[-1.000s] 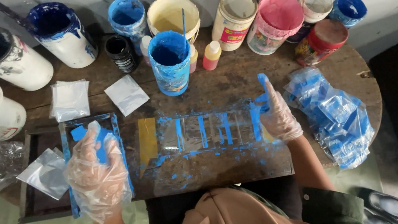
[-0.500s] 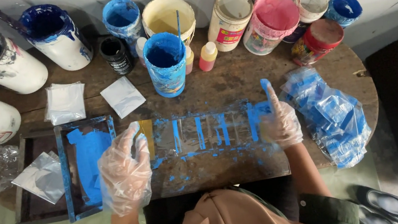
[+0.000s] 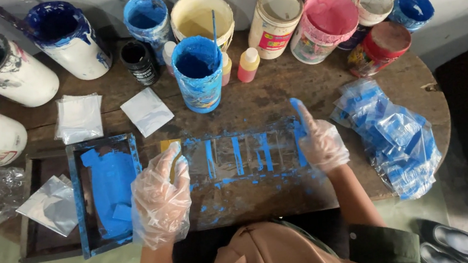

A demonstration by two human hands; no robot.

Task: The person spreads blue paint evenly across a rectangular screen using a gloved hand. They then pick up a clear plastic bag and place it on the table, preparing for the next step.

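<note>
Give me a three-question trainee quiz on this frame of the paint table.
1. True or false: the left hand rests at the left end of the blue-smeared clear sheet.
2. What lies right of the right hand: A) folded white sheets B) a pile of blue-printed plastic bags C) a black jar?
3. What colour is the paint in the framed screen?

Key: 1 true; 2 B; 3 blue.

Worn wooden table [image 3: 277, 93] — glossy, paint-smeared clear sheet [image 3: 243, 157].
</note>
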